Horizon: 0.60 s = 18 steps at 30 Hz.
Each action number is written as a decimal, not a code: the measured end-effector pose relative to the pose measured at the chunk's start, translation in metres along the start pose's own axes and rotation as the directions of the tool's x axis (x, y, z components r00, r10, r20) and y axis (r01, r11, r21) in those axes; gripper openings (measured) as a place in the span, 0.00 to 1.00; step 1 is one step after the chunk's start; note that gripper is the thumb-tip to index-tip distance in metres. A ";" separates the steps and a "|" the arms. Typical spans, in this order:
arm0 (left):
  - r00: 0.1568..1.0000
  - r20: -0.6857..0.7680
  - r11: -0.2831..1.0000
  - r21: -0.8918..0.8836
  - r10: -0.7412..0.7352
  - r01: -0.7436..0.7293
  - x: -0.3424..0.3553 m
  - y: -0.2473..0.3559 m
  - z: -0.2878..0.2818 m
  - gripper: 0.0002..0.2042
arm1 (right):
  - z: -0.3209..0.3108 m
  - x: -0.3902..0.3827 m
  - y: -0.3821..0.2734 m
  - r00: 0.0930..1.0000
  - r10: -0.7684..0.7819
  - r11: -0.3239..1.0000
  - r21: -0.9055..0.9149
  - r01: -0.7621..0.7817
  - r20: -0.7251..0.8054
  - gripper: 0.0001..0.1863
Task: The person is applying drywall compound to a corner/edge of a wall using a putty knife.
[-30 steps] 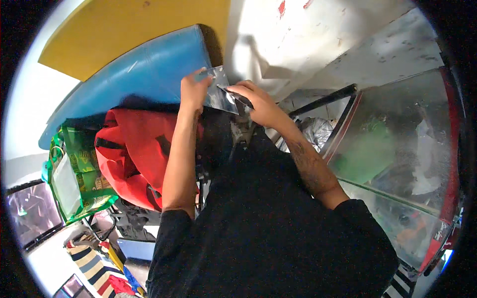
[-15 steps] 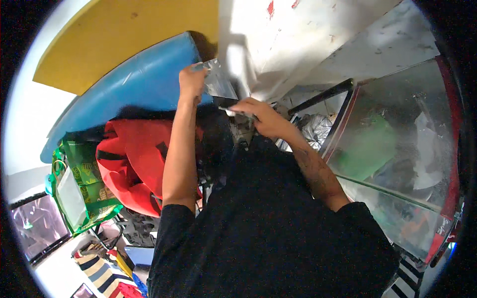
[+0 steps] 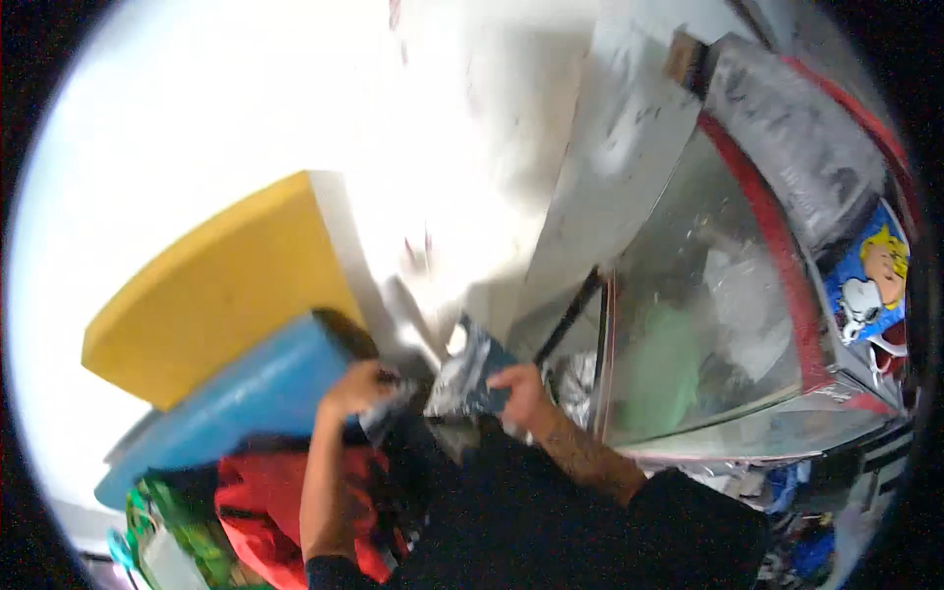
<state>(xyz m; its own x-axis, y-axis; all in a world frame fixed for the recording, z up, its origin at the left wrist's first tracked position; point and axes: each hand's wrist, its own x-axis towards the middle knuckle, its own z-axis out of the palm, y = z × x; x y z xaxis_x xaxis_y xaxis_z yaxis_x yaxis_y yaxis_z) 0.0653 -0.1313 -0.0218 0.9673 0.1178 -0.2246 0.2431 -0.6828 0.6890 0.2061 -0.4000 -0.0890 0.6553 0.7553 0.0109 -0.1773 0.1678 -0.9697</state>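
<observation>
1. White wall, scuffed and with reddish marks, fills the back of your spot, with a yellow panel and a blue padded piece leaning off to your left.
2. Your right hand is gripping the edge of a dark grey, silvery flat sheet, held up in front of your black shirt.
3. Your left hand looks closed around a small shiny scrap, but it's pretty blurry, so I can't tell exactly how the fingers sit.
4. Progress-wise, sheet and scrap look like separate bits, near each other with a narrow gap, so I'd guess any parting is done. Neither is put down, so letting go is left; can't tell what else.
5. Red fabric sits below your left hand, and a glass case stands to your right.
</observation>
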 end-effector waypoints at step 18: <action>0.479 0.873 0.813 0.216 0.087 -0.541 0.122 -0.043 0.037 0.20 | 0.059 0.037 -0.354 0.350 -0.906 -0.028 -0.860 0.510 0.238 0.31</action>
<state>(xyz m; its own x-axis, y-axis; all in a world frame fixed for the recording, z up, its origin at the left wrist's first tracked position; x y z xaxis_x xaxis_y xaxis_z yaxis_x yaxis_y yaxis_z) 0.1700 -0.1143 -0.1049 0.4215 -0.6329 -0.6495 -0.3414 -0.7742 0.5329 0.2501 -0.3944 0.2692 0.2156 0.2634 0.9403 0.9705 -0.1639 -0.1766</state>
